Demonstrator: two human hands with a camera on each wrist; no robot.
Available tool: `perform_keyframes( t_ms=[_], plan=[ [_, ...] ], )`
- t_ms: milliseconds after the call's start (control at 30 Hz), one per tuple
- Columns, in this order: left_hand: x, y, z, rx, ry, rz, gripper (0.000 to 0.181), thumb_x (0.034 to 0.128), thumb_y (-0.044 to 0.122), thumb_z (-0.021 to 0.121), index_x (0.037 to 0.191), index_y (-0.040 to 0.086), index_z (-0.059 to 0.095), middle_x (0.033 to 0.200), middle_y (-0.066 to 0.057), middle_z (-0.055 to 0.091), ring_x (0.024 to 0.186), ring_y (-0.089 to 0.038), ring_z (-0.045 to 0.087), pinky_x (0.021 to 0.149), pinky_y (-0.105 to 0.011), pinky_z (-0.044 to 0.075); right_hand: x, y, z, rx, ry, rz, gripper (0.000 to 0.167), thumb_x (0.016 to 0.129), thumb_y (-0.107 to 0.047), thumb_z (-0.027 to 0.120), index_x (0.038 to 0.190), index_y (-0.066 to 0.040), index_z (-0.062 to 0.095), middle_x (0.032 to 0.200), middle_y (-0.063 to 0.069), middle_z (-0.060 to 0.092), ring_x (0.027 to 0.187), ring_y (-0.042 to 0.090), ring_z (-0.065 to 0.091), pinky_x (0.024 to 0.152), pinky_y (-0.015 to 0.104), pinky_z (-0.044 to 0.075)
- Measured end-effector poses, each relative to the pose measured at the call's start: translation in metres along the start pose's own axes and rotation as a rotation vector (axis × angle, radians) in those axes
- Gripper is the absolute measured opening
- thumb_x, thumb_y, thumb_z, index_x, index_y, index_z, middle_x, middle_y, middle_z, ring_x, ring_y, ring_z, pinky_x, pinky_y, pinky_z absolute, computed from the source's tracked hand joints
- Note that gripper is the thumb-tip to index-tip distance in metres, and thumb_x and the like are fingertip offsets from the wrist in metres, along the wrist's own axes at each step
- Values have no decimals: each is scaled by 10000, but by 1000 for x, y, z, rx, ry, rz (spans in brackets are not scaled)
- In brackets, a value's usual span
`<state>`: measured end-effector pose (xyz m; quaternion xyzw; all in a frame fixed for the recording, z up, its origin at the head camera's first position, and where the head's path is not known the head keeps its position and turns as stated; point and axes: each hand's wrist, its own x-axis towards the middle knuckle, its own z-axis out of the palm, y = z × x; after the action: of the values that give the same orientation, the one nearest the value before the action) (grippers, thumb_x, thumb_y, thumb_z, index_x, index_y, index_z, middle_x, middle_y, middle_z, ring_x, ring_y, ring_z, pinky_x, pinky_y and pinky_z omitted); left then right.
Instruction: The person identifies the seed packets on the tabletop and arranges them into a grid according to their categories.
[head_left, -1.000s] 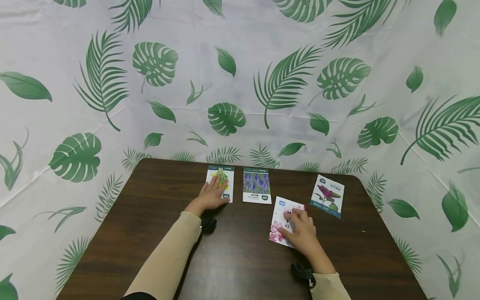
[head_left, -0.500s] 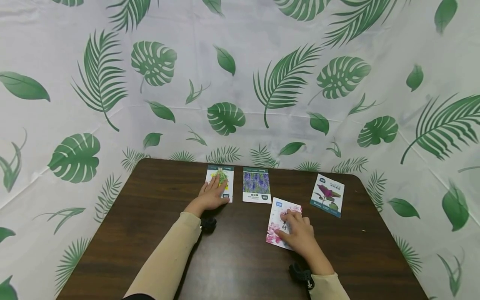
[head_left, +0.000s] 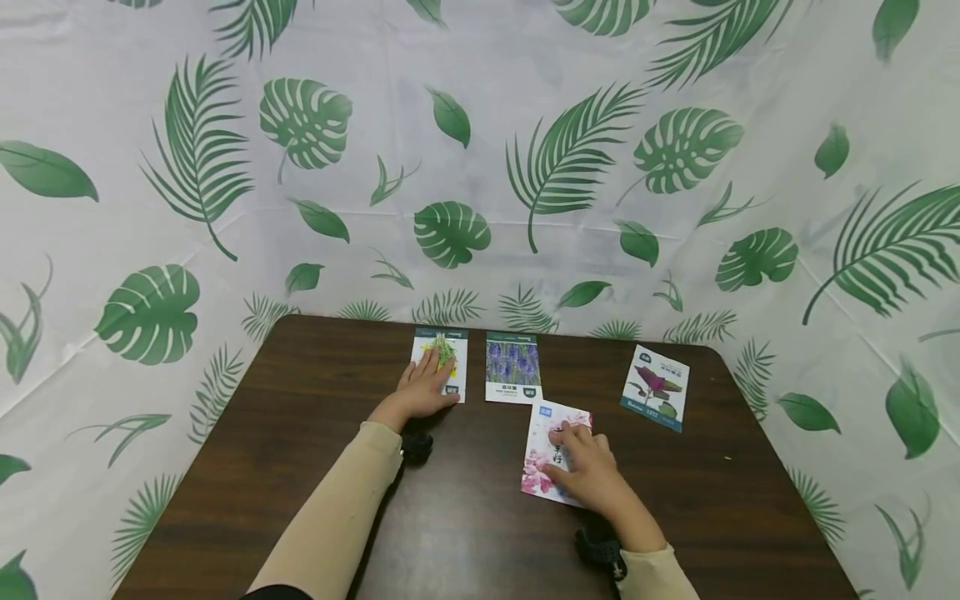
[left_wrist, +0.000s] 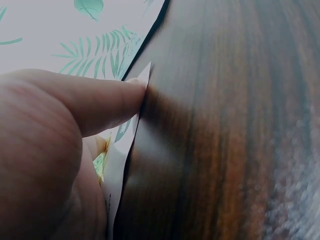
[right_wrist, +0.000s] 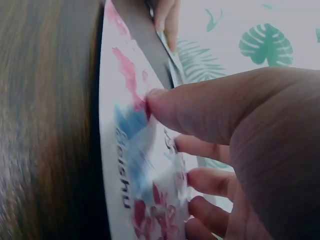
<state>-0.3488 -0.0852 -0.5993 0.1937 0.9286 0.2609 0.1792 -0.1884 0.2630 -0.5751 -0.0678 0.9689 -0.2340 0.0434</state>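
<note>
My left hand [head_left: 422, 392] lies with spread fingers on a card with green leaves and yellow flowers [head_left: 452, 342]; in the left wrist view the thumb [left_wrist: 112, 102] rests on that card's edge [left_wrist: 119, 165]. The fingertips and thumb of my right hand [head_left: 592, 471] touch the face of a white card with pink blossoms [head_left: 538, 450], lying tilted on the table. The right wrist view shows the thumb and bent fingers on the pink-blossom card [right_wrist: 145, 165], not curled round it. Part of its print is hidden under the hand.
A purple-flower card [head_left: 513, 367] lies between the hands, near the upper corner of the pink one. Farther right is a tilted card with a dark magenta flower [head_left: 655, 388]. The brown table [head_left: 322, 367] ends at a leaf-patterned cloth [head_left: 375, 167].
My right hand and the pink-blossom card have moved left and slightly nearer the body, closer to the purple-flower card. The left hand stays where it was on its card.
</note>
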Motion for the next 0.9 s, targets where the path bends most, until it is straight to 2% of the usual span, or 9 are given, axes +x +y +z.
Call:
perform_keyframes(
  t_ms=[233,433,533,767,900],
  plan=[
    [-2,2,0,14,5,-5,900,1096,518,583,1776,237,64,1831,-93,-189,1710,-301,-187,1364,-587,-130,-2,-9,2,24,-27,-23,537,938,-306,860,1439,-193,705,1579,134,568,1180,300,473,952,429,418],
    [-4,4,-1,11,0,-11,895,1099,525,578,1776,252,60,1830,-85,-192,1710,-299,-187,1364,-583,-132,-3,-18,9,24,6,-129,498,904,-269,881,1365,-157,731,1522,173,610,1075,273,469,891,386,397],
    [-4,4,-1,10,1,-8,889,1101,538,567,1775,268,53,1829,-73,-200,1707,-285,-201,1364,-574,-142,-3,-25,11,19,17,-171,501,897,-277,886,1354,-142,732,1504,198,613,1040,273,455,862,383,388],
    [-5,6,-2,-6,7,12,893,1102,490,588,1777,202,79,1830,-121,-189,1707,-318,-196,1360,-599,-135,-1,-39,22,-18,12,-202,488,902,-308,881,1340,-154,732,1497,187,614,1037,277,461,864,419,407],
    [-6,6,-3,2,-4,-1,892,1104,509,574,1776,230,58,1826,-97,-208,1704,-298,-211,1359,-588,-145,2,-47,28,-39,0,-230,512,906,-331,876,1359,-149,720,1495,195,609,1032,278,457,851,427,412]
  ],
)
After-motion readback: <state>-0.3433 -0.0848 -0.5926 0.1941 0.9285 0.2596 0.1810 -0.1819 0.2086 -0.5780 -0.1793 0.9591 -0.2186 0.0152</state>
